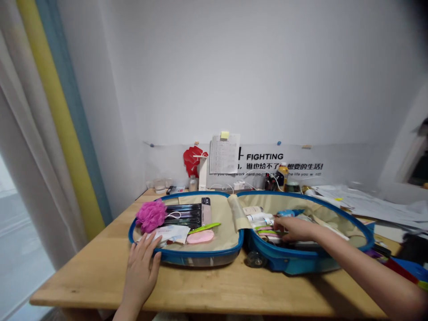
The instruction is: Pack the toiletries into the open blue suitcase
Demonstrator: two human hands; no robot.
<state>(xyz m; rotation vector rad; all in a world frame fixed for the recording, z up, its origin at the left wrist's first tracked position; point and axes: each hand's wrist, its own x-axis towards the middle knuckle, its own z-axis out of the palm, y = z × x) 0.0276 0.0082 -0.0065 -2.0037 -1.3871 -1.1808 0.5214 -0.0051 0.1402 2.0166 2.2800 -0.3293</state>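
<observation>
An open blue suitcase [200, 257] with beige lining lies on a wooden table [100, 272]. My left hand [142, 267] rests flat on the table, fingers spread, its tips on the left half's near rim. That half holds a pink bath pouf [151, 216], a dark pack of toothbrushes [183, 216], a white packet [172, 233], a green toothbrush [203, 228] and a pink oval item [199, 236]. My right hand [294, 228] reaches into the right half, fingers curled over tubes and small packages [261, 219]; whether it grips one is hidden.
Along the wall stand bottles [282, 176], a white charger with cables [239, 185], small jars [159, 185] and a pinned paper sheet [224, 154]. Loose papers [368, 203] pile at the right. Curtains [50, 133] hang at the left. The table's near edge runs below my left hand.
</observation>
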